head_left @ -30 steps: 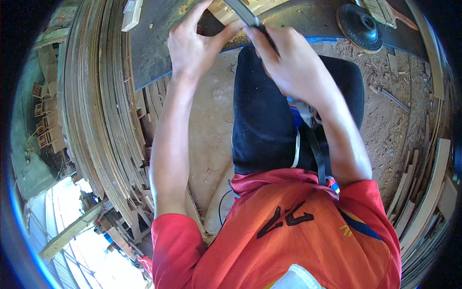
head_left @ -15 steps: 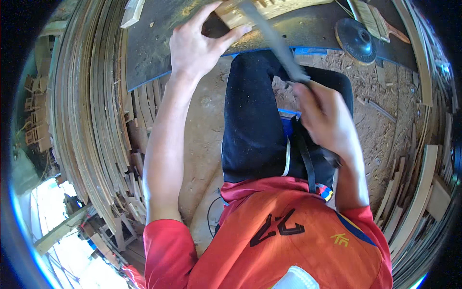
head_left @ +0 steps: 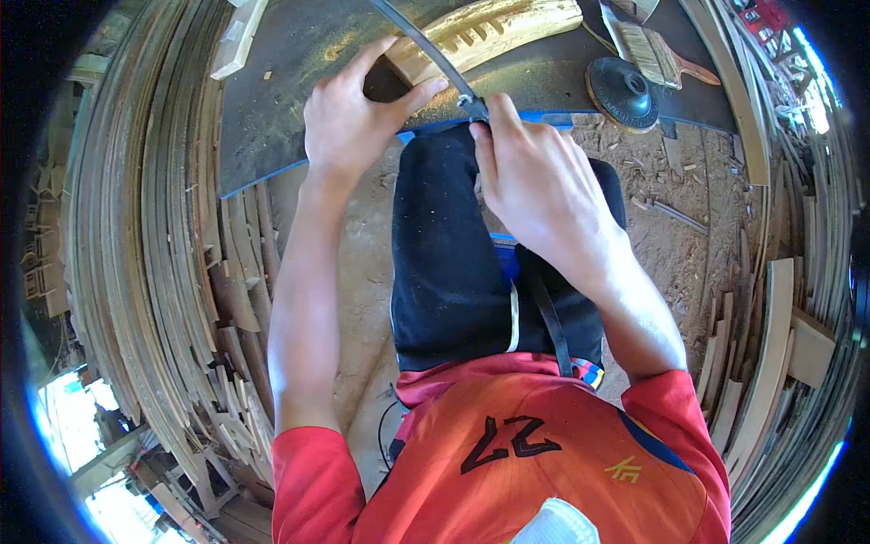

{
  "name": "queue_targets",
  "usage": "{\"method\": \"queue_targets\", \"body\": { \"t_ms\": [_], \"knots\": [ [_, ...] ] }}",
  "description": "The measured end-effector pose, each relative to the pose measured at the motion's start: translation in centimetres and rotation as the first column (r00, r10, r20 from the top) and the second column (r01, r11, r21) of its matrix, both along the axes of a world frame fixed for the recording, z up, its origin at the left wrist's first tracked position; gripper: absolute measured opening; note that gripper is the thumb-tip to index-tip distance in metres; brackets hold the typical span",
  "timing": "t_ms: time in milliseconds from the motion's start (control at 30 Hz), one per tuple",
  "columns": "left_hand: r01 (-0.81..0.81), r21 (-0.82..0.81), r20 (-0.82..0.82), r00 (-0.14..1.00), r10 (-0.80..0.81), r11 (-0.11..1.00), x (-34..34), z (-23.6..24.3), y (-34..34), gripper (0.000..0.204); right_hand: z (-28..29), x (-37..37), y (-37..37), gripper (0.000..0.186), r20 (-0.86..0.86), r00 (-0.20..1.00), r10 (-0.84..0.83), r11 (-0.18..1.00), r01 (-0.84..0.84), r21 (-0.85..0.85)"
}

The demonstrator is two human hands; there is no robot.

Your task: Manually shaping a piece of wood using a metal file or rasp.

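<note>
A pale piece of wood [head_left: 530, 20] with several notches cut in its upper face lies on the dark workbench [head_left: 281, 118]. Its left end sits between the thumb and fingers of my left hand [head_left: 349, 122], which are closed on it. My right hand [head_left: 544, 186] is wrapped round the handle of a long, narrow grey file [head_left: 412, 36]. The file slants up and left, crossing over the wood near its held end; whether it touches the wood I cannot tell. The handle is mostly hidden in my fist.
To the right on the bench lie a round black sanding pad [head_left: 623, 93] and a flat brush [head_left: 648, 54]. A wood offcut [head_left: 240, 41] is at the bench's left. Stacked long strips [head_left: 145, 227] stand at left, more boards [head_left: 766, 363] at right. Sawdust covers the floor [head_left: 671, 181].
My right hand has moved forward and left, pushing the file along across the wood toward the upper left. My left hand keeps its hold on the wood's end. The whole view has shifted slightly.
</note>
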State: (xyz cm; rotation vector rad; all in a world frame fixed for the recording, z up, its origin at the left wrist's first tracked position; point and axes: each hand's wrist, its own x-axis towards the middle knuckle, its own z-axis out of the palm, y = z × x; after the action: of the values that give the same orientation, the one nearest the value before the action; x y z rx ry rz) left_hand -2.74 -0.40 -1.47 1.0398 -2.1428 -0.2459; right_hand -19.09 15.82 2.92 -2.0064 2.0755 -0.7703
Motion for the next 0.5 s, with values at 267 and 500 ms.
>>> {"method": "queue_targets", "body": {
  "t_ms": [267,500],
  "knots": [
    [-0.009,0.004,0.029,1.0,0.009,1.0,0.2,-0.1,0.5,0.072,0.6,0.7,0.4,0.015,-0.057,0.998,-0.024,0.995,0.029,0.093],
    [0.016,-0.009,0.075,0.997,-0.016,1.0,0.3,0.4,0.7,0.068,1.0,0.9,-0.1,0.018,-0.036,0.999,0.0,0.997,0.002,0.074]
  ]
}}
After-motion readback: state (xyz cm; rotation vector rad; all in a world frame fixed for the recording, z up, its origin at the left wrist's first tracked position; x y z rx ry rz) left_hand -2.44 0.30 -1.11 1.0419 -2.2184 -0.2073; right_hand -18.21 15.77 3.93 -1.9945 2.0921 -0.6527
